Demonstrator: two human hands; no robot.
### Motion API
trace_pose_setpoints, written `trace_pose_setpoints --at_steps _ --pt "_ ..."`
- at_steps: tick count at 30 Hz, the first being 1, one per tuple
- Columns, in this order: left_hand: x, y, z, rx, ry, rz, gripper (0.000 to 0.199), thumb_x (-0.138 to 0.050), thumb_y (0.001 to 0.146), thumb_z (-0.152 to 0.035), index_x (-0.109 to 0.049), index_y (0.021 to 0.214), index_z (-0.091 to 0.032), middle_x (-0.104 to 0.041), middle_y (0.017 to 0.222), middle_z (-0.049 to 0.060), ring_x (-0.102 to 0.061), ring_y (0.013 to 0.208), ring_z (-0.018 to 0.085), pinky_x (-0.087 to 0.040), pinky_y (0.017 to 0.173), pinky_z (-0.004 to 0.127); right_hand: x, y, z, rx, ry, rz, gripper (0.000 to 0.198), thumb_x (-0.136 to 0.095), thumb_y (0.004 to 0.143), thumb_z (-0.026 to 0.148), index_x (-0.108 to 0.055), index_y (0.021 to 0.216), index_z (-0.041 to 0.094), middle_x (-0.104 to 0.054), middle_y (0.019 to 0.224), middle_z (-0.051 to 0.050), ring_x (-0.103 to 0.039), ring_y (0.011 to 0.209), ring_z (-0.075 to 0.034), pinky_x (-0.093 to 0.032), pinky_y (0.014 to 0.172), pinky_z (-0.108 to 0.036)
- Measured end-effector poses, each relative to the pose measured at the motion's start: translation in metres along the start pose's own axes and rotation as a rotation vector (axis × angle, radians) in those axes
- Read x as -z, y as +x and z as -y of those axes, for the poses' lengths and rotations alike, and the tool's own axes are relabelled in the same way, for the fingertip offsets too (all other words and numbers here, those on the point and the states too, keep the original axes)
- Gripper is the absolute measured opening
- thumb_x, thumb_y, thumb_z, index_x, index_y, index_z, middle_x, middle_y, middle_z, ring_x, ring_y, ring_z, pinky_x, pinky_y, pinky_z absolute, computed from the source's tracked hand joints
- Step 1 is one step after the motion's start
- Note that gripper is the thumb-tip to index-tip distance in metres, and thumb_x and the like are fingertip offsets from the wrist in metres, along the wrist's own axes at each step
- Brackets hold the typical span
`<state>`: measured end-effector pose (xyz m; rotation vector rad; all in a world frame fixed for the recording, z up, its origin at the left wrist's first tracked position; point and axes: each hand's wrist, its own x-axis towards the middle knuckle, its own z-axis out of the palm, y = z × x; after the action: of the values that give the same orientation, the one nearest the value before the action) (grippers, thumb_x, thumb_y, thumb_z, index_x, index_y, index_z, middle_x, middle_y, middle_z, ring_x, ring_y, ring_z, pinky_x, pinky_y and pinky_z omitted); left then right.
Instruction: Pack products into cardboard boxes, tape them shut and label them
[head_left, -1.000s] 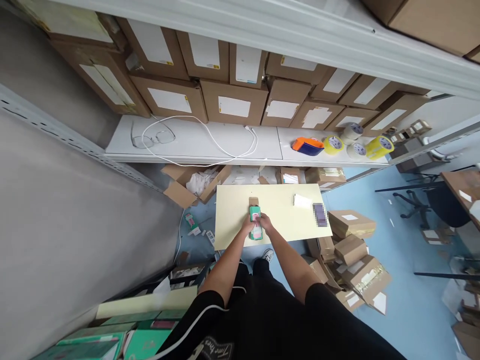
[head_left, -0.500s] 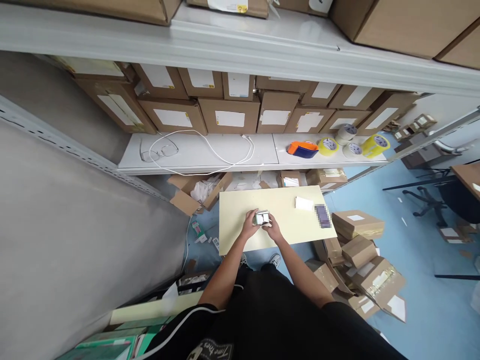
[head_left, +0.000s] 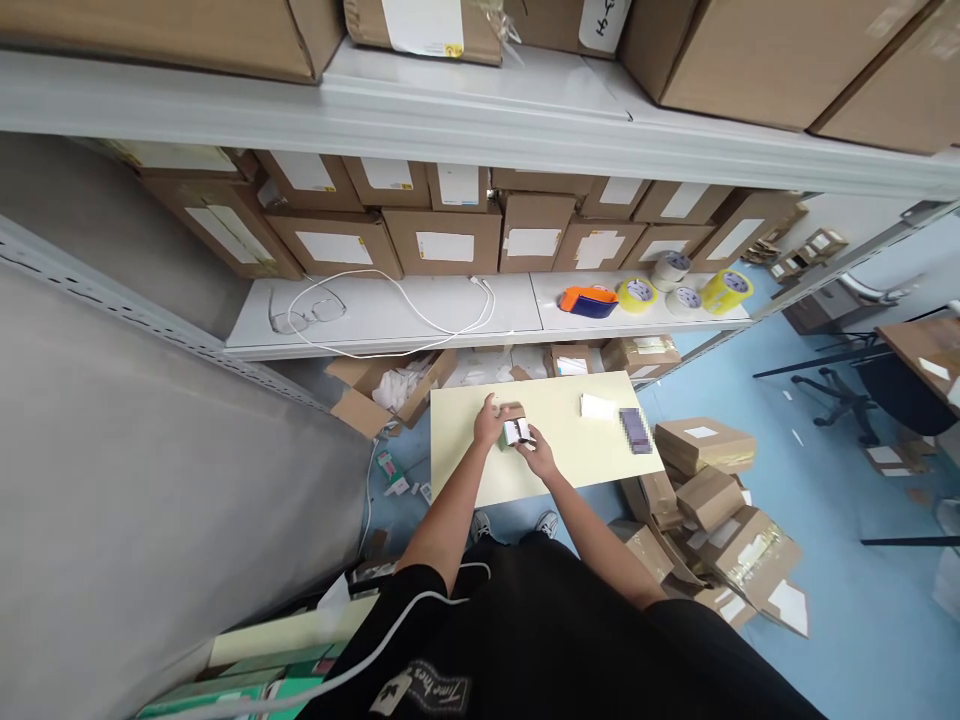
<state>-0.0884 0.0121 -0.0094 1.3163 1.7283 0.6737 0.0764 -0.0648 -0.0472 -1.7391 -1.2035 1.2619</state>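
Above the pale yellow table (head_left: 465, 465), a small white box (head_left: 514, 432) with a green side is between my two hands. A brown flap stands up along its far edge, and dark gaps show at its top. My left hand (head_left: 489, 424) grips the box from the left, its fingers at the raised flap. From the right and near side, my right hand (head_left: 538, 458) has its fingers closed on the box. What lies inside is too small to make out. Farther right on the table are a white box (head_left: 598, 406) and a pixelated dark object (head_left: 636, 431).
Ahead, a shelf (head_left: 487, 338) bears glasses (head_left: 309, 310), a white cable (head_left: 405, 300), an orange-and-blue tape dispenser (head_left: 589, 302) and tape rolls (head_left: 636, 294). Cartons (head_left: 446, 245) line its back. An open carton (head_left: 397, 390) stands below; more cartons (head_left: 705, 447) are piled at right.
The brown flap of the small box now stands raised. My left hand has shifted up to the flap, and my right hand has moved lower on the box. The camera view has tilted slightly.
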Motion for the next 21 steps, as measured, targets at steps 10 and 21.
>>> trace_pose_setpoints --at_steps 10,21 --pt "-0.01 -0.027 0.006 -0.244 0.178 0.164 0.055 -0.069 0.09 -0.027 -0.061 0.144 -0.021 -0.056 0.152 0.014 -0.053 0.138 0.033 -0.041 0.118 0.041 0.005 0.01 0.007 -0.046 -0.152 -0.024 0.046 -0.072 0.078 0.024 -0.066 0.124 0.025 -0.076 0.114 -0.004 -0.072 0.103 -0.023 -0.056 0.099 -0.04" --pt "-0.019 -0.011 0.017 -0.099 0.118 0.159 0.055 -0.061 0.087 -0.019 -0.065 0.141 -0.016 -0.065 0.145 0.014 -0.057 0.138 0.031 -0.039 0.121 0.041 0.0 0.009 0.027 0.045 -0.459 0.019 0.027 -0.073 0.083 0.026 -0.069 0.11 0.024 -0.077 0.101 -0.007 -0.07 0.097 -0.026 -0.051 0.087 -0.033"
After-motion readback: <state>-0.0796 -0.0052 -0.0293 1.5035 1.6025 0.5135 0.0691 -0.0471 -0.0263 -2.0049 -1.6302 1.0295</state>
